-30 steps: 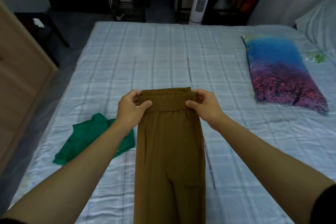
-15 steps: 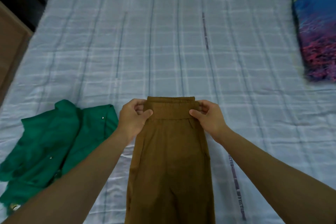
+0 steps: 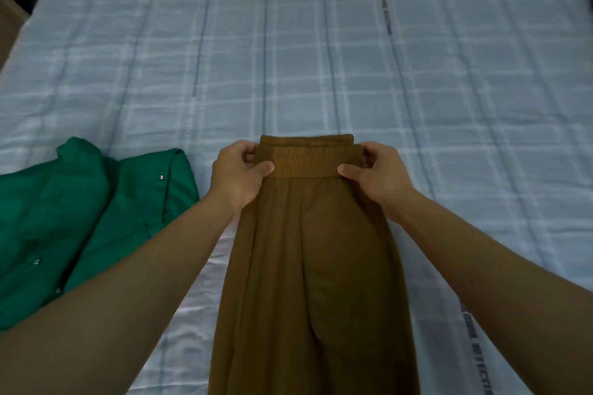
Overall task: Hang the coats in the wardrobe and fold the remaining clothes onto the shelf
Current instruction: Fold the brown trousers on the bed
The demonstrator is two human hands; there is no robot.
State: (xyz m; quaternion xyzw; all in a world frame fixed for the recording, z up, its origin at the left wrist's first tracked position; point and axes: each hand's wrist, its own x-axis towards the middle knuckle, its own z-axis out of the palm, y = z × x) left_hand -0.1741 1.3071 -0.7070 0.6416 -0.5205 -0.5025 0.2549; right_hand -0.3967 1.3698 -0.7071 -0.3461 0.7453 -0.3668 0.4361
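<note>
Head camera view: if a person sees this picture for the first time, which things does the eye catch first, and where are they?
First come the brown trousers in the centre, which hang down toward the camera over the bed. The left hand and the right hand each pinch one end of the elastic waistband. Next, a green garment with metal snaps lies crumpled on the checked sheet at the left.

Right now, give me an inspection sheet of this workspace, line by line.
Surface: bed sheet, pale blue plaid, lightly wrinkled.
Job's things: brown trousers, held at the elastic waistband, legs trailing toward the camera; green garment with snap buttons, crumpled, to the left of the trousers.
Clutter: nothing seen.
Hands: left hand and right hand each pinch a waistband end.
Cables: nothing seen.
Surroundings: dark floor and a wooden edge at upper left; wardrobe not in view.
</note>
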